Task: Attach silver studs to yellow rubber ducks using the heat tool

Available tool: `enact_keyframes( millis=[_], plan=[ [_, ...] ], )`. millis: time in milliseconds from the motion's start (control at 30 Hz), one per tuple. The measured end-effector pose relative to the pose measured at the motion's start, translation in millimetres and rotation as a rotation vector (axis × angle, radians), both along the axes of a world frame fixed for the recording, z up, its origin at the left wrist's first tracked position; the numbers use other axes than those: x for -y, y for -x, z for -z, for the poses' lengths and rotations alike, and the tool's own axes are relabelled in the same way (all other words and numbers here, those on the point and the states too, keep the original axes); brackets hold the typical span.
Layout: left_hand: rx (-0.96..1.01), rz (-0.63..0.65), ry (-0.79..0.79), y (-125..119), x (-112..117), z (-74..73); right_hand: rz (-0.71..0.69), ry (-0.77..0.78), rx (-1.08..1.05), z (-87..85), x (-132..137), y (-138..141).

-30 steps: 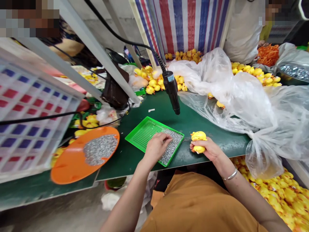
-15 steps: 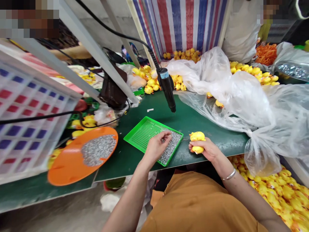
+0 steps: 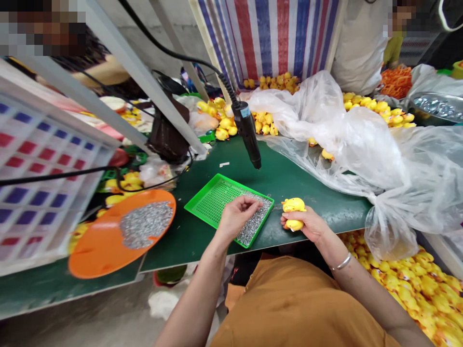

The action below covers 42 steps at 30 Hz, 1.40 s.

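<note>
My right hand (image 3: 307,224) is wrapped round a small yellow toy duck (image 3: 293,207), held just above the near edge of the green table (image 3: 289,178). My left hand (image 3: 237,215) hovers over a green perforated tray (image 3: 210,198) whose right half is covered with small silver screws (image 3: 257,219). Its fingers are curled in a pinch at the screws; what they hold is too small to make out. A black electric screwdriver (image 3: 249,130) hangs on a coiled cable above the tray.
An orange dish (image 3: 97,248) of screws sits left of the tray. A clear plastic bag (image 3: 361,140) and piles of yellow ducks (image 3: 226,123) crowd the table's back and right; more ducks (image 3: 415,284) fill a bin below. Another person's white garment (image 3: 361,43) stands at the back right.
My left hand's fingers have curled up from lying flat on the screws into a pinch. The right hand with the duck has drifted slightly left.
</note>
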<state>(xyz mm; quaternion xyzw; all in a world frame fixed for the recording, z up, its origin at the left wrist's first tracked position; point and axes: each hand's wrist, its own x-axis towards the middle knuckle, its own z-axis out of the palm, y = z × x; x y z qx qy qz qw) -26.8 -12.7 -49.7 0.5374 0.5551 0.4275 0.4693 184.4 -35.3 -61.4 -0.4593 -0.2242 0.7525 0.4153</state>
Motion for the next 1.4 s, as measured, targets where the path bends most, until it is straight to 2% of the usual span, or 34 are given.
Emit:
enact_keyframes(
  millis=[133, 300, 400, 533, 633, 900, 1133, 1400],
  plan=[
    [0.064, -0.003, -0.027, -6.9, 2.6, -2.7, -0.003, -0.002, -0.007, 0.8, -0.4, 1.1],
    [0.039, 0.03, -0.185, -28.8, 9.6, 0.4, -0.006, -0.009, -0.039, -0.4, -0.9, 2.4],
    [-0.118, 0.07, -0.397, -40.9, 13.9, 2.0, -0.027, -0.026, -0.086, -2.8, 0.6, 0.7],
    [-0.371, 0.13, -0.747, -49.8, 15.4, -3.1, -0.07, -0.051, -0.109, -6.4, 4.7, -2.5],
    [-0.473, 0.155, -0.859, -53.2, 14.8, -7.7, -0.085, -0.072, -0.107, -9.6, 7.8, -3.2],
    [-0.533, 0.181, -0.899, -54.6, 16.1, -8.3, -0.078, -0.058, -0.098, -12.9, 11.6, -1.8],
    [-0.636, 0.234, -0.826, -50.6, 15.0, -9.7, -0.104, -0.024, -0.123, -9.9, 14.5, 0.1],
    [-0.623, 0.25, -0.763, -50.6, 15.2, -9.1, -0.121, 0.034, -0.18, -7.4, 14.3, 1.7]
  ],
)
